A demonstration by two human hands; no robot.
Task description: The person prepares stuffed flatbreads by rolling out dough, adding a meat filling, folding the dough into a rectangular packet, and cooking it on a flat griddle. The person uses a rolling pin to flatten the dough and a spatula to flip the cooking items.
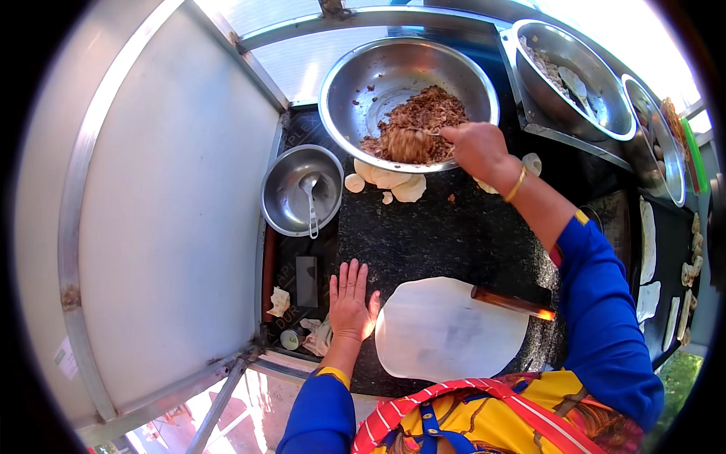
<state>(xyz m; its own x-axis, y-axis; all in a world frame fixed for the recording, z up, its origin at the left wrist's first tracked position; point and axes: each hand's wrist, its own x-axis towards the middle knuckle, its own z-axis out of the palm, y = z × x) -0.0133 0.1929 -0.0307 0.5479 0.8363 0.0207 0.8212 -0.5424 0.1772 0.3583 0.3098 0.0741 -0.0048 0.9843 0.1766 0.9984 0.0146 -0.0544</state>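
My right hand (482,153) reaches over the rim of a large steel bowl (363,74), its fingers closed on a utensil's handle. The utensil's blurred head lies in a brown crumbly mixture (437,110) in that bowl. Flat on the dark speckled stone top rests my left hand (350,312), fingers apart, holding nothing. Just right of it is a thin, wide sheet of rolled dough (448,335). A wooden rolling pin (510,303) lies across the sheet's upper right edge. Pale dough pieces (408,187) sit against the near side of the large bowl.
A small steel bowl (272,190) with a spoon (311,204) stands at left. Below it are a dark rectangular block (307,282) and a crumpled cloth (320,339). More steel bowls (615,130) stand at upper right, with dough strips (648,244) below. A metal-framed panel (170,198) bounds the left.
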